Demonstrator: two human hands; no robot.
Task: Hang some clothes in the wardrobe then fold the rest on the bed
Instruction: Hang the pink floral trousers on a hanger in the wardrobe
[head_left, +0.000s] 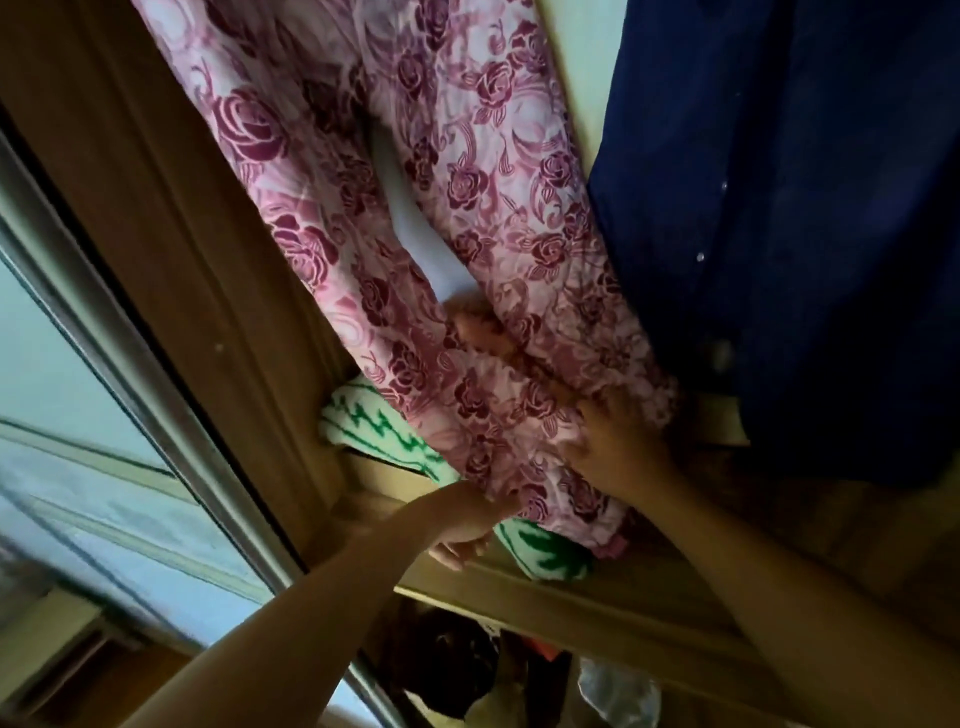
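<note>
Pink flowered garment (467, 208) hangs inside the wardrobe (171, 208), just beside a dark blue garment (805, 208) on its right. Its lower end lies over a folded green and white cloth (374, 421) on the shelf (597, 608). The right hand (618, 441) grips the bunched pink cloth, its fingers sunk in the folds. The left hand (462, 527) is at the hem with its fingers curled; whether they hold the hem I cannot tell.

Your right grip (618, 441): fingertips buried in floral garment (467, 234), hold unreadable. Your left grip (467, 525): fingers partly under hem. Top of floral garment cut by upper edge; navy garment (779, 208) cut top, right. Mostly covered: green-white cloth (374, 426). Under shelf (571, 597), clutter (452, 670) too dark to name.
</note>
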